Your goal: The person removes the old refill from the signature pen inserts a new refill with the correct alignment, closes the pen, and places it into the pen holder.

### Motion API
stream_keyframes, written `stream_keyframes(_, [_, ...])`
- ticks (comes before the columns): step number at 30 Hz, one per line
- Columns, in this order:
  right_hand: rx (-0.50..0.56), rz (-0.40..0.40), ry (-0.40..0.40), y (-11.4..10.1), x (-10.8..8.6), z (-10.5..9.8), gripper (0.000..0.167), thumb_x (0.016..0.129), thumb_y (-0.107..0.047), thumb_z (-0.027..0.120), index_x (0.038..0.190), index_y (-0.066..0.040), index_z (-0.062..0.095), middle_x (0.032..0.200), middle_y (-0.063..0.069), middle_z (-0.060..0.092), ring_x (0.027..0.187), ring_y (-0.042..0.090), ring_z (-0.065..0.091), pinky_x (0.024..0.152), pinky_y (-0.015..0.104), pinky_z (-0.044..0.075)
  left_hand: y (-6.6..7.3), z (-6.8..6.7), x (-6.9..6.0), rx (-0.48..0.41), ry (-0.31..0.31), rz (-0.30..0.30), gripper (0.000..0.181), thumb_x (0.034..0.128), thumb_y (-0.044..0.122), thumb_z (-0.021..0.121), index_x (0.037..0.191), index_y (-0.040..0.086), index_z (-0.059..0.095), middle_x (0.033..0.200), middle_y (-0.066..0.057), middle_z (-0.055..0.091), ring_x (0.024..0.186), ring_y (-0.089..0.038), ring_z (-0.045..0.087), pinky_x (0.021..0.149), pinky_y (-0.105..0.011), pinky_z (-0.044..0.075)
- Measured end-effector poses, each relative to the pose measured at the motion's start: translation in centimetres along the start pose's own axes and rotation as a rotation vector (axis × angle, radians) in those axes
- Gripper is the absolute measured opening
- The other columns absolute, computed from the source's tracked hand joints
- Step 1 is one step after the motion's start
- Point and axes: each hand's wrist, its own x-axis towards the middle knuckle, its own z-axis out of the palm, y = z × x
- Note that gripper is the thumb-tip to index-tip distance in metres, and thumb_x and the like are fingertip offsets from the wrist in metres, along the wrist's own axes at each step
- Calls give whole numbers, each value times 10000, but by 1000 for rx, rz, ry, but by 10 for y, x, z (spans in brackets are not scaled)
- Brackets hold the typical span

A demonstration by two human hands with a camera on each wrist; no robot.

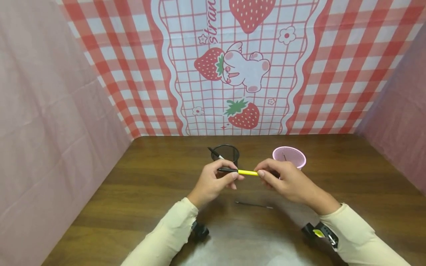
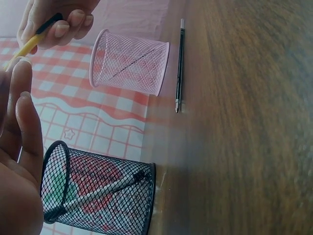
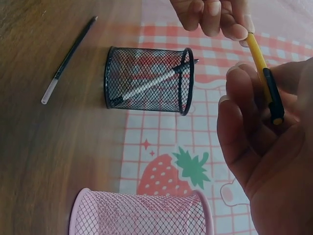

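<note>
Both hands hold a yellow and black pen [image 1: 247, 172] level above the table. My left hand [image 1: 213, 179] pinches it near its black end, between thumb and fingers. At the other end, my right hand [image 1: 289, 181] grips the yellow barrel; the right wrist view shows a black clip [image 3: 273, 95] there, within that hand. Below the hands, a thin dark pen refill [image 1: 253, 205] lies on the wood, with a pale end. Behind the left hand stands a black mesh cup [image 2: 105, 191] holding a black and white pen [image 3: 146, 88].
A pink mesh cup [image 1: 289, 157] stands behind the right hand, with a thin dark stick [image 1: 284, 156] inside. The brown wooden table [image 1: 139, 192] ends at a red checked strawberry cloth [image 1: 239, 85]. Pink cloth [image 1: 50, 122] hangs along both sides.
</note>
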Motion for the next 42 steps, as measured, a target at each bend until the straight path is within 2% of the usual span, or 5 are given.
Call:
stream_keyframes(7, [-108, -19, 3, 3, -2, -1, 191, 886, -98, 778, 1042, -164, 692, 815, -146, 628, 654, 39, 541, 548, 216, 474, 0, 1, 2, -5, -3, -20, 178, 976, 52, 653, 1112, -52, 606, 930, -277, 711, 624, -199, 647, 643, -595, 580])
stream_keyframes(18, [-170, -100, 85, 6, -1, 6, 291, 785, 9, 823, 968, -120, 637, 791, -138, 571, 656, 31, 516, 544, 172, 456, -1, -1, 1, -14, 7, -27, 170, 981, 112, 661, 1098, -6, 624, 906, -170, 742, 623, -289, 648, 652, -693, 528])
stream_keyframes(27, [-213, -122, 103, 7, 0, 9, 252, 807, 20, 788, 947, -135, 645, 803, -140, 596, 653, 21, 507, 548, 151, 436, -1, -1, 0, -7, 4, -7, 146, 977, 64, 654, 1093, -21, 623, 910, -247, 719, 614, -168, 648, 624, -647, 552])
stream_keyframes(35, [-221, -85, 82, 6, 0, 9, 211, 836, -19, 785, 944, -159, 669, 797, -152, 593, 652, 17, 502, 540, 191, 444, 0, -1, 0, 10, 6, -11, 141, 976, 29, 645, 1099, -34, 615, 905, -209, 731, 616, -178, 645, 618, -427, 618])
stream_keyframes(42, [-198, -58, 57, 5, 1, 8, 176, 878, -24, 748, 963, -159, 674, 799, -149, 594, 645, 13, 503, 542, 199, 454, 1, -2, 1, 19, 4, -6, 141, 976, 37, 649, 1094, -32, 615, 904, -200, 734, 612, -188, 645, 621, -547, 593])
